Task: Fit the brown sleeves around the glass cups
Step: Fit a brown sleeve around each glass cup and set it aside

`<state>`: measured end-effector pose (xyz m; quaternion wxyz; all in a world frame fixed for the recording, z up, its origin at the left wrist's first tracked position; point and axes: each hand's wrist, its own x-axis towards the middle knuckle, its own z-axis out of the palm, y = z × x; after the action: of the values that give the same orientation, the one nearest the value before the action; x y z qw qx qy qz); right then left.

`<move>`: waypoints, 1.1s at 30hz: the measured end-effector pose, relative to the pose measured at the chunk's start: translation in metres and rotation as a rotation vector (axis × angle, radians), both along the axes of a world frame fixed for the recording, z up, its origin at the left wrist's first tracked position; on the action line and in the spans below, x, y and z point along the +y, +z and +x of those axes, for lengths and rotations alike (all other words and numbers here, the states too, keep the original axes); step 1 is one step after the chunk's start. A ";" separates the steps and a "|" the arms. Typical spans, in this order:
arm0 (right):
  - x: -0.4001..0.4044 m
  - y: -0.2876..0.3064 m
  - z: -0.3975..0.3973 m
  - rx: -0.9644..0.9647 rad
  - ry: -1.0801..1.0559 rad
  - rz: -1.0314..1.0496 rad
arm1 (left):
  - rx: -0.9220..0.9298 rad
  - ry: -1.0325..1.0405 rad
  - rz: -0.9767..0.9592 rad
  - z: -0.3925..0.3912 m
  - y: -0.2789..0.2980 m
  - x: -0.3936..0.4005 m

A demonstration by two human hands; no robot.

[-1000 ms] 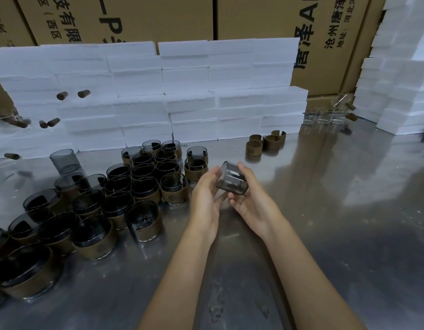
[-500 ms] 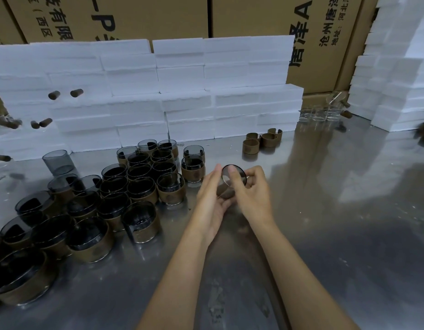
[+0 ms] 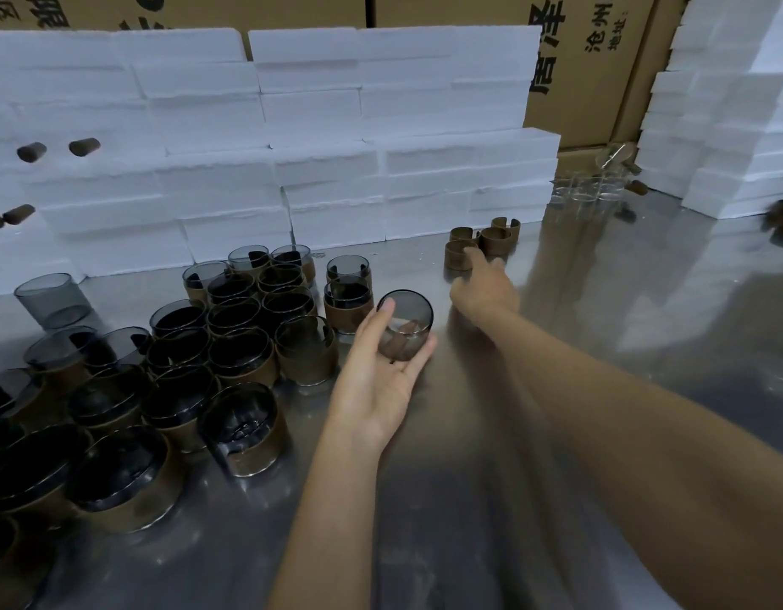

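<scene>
My left hand [image 3: 374, 385] grips a bare smoky glass cup [image 3: 405, 328] above the steel table, its mouth tilted toward me. My right hand [image 3: 484, 290] is stretched out to the far right of it, blurred, with its fingertips at the nearest of several loose brown sleeves [image 3: 459, 256]. I cannot make out a pinch on that sleeve. A crowd of cups with brown sleeves around them [image 3: 244, 345] stands to the left of my left hand. One more bare smoky cup [image 3: 50, 297] stands at the far left.
A wall of white foam blocks [image 3: 328, 125] runs along the back of the steel table [image 3: 600, 389], with another foam stack [image 3: 732, 125] at the right. Clear glasses [image 3: 587, 191] stand in the back right corner. Cardboard boxes [image 3: 600, 59] rise behind.
My right hand has let go of the cup and moved away to the right, up to the loose sleeves. The left hand alone holds the cup now.
</scene>
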<state>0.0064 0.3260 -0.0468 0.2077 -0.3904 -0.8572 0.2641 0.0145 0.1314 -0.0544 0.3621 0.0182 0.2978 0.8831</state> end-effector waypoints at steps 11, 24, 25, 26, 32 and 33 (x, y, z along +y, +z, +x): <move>0.023 -0.007 -0.039 -0.181 -0.052 0.154 | 0.006 -0.040 0.029 -0.002 -0.004 0.000; -0.052 -0.010 0.044 0.553 0.019 -0.296 | 0.015 -0.014 -0.008 0.009 0.008 -0.005; -0.063 -0.010 0.056 0.637 0.014 -0.295 | 0.022 -0.004 -0.009 0.011 0.010 -0.006; -0.074 -0.009 0.067 0.713 0.019 -0.295 | 0.036 0.003 -0.015 0.012 0.011 -0.007; -0.122 -0.011 0.098 0.690 0.254 -0.198 | 0.211 -0.016 -0.090 0.022 0.011 -0.012; -0.127 -0.010 0.100 0.648 0.281 -0.154 | 0.238 -0.006 -0.100 0.023 0.011 -0.013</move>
<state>0.1062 0.1988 -0.0571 0.4005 -0.1793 -0.7697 0.4637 0.0380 0.1179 -0.0434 0.3274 0.1058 0.3823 0.8576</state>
